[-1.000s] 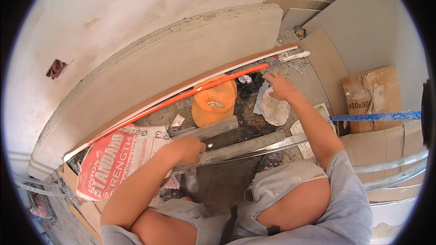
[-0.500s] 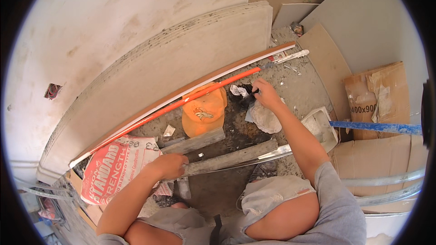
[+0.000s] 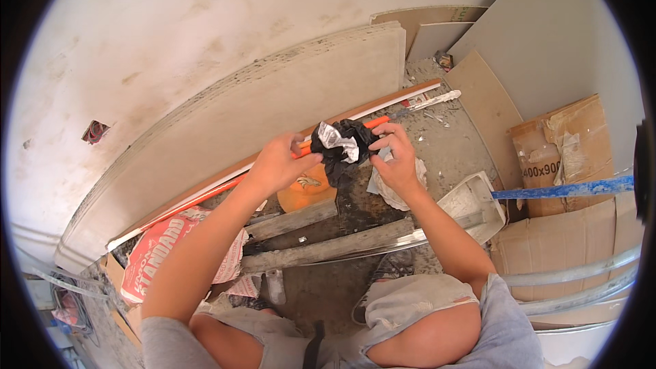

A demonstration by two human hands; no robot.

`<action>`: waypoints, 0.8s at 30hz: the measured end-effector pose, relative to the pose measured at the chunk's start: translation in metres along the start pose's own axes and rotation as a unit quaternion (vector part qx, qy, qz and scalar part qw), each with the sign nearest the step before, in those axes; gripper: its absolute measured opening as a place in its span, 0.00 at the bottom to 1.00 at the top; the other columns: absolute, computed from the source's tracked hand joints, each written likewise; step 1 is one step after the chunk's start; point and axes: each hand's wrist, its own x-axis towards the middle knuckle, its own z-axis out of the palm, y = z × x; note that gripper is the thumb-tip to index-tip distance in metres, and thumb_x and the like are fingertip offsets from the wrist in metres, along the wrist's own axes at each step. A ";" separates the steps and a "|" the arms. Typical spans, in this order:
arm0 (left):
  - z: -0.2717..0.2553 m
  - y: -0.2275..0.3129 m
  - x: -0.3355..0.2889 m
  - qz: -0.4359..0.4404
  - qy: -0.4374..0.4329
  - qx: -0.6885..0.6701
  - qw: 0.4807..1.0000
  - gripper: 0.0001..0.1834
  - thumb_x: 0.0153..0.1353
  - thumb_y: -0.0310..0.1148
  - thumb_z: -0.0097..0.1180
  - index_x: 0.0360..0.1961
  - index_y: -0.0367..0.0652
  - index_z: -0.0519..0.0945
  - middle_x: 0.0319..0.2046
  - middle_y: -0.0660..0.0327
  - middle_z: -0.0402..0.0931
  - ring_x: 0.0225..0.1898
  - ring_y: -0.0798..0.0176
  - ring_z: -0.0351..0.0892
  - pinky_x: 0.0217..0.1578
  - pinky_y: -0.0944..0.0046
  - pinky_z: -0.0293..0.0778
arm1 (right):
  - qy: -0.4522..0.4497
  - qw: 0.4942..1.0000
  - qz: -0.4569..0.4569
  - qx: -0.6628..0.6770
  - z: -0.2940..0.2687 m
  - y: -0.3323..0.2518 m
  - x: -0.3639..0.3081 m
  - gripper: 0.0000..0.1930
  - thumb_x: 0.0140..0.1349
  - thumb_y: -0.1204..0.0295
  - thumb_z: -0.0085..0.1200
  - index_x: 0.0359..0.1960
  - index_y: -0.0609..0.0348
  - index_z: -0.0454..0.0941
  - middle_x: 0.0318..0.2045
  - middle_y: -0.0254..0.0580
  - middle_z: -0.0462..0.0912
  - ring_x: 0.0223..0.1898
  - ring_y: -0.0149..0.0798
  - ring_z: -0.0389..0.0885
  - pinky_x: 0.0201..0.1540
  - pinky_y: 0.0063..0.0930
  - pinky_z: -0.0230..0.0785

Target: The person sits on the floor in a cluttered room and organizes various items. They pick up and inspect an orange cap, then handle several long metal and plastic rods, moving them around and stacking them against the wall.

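A black rag (image 3: 344, 152) is gripped between the left hand (image 3: 279, 164) and right hand (image 3: 395, 160), fingers closed on it, held above an orange bucket (image 3: 305, 195) on the floor (image 3: 451, 147).

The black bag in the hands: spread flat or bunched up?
Bunched up: the black bag is a crumpled wad between the left hand and right hand.

Person wears a grey-blue short-sleeved tee, sleeves ending approx. at the upper arm, and light grey shorts w/ dusty smudges. Forearms bare; left hand (image 3: 277, 164) and right hand (image 3: 396, 160) ungloved, no watch or rings. Dark strap visible btwn the knees.
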 end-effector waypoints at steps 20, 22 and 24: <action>-0.038 -0.126 -0.148 -0.116 -0.443 0.503 0.733 0.13 0.51 0.33 0.57 0.37 0.45 0.86 0.41 0.56 0.84 0.44 0.57 0.84 0.40 0.56 0.78 | -0.324 0.924 0.193 0.056 0.056 0.007 -0.044 0.09 0.57 0.75 0.59 0.38 0.61 0.75 0.37 0.40 0.76 0.37 0.35 0.79 0.40 0.27 0.72; -0.049 -0.128 -0.141 -0.138 -0.401 0.508 0.750 0.12 0.50 0.32 0.56 0.36 0.45 0.86 0.40 0.56 0.84 0.44 0.56 0.84 0.40 0.55 0.78 | -0.338 0.920 0.193 0.055 0.063 0.008 -0.043 0.08 0.57 0.74 0.59 0.37 0.62 0.76 0.37 0.43 0.77 0.36 0.37 0.80 0.39 0.30 0.72; -0.062 -0.123 -0.129 -0.143 -0.373 0.507 0.764 0.12 0.50 0.32 0.55 0.35 0.44 0.86 0.39 0.55 0.84 0.43 0.55 0.83 0.40 0.54 0.78 | -0.339 0.918 0.202 0.048 0.068 0.009 -0.043 0.08 0.57 0.74 0.59 0.36 0.63 0.76 0.36 0.43 0.76 0.36 0.37 0.80 0.39 0.30 0.72</action>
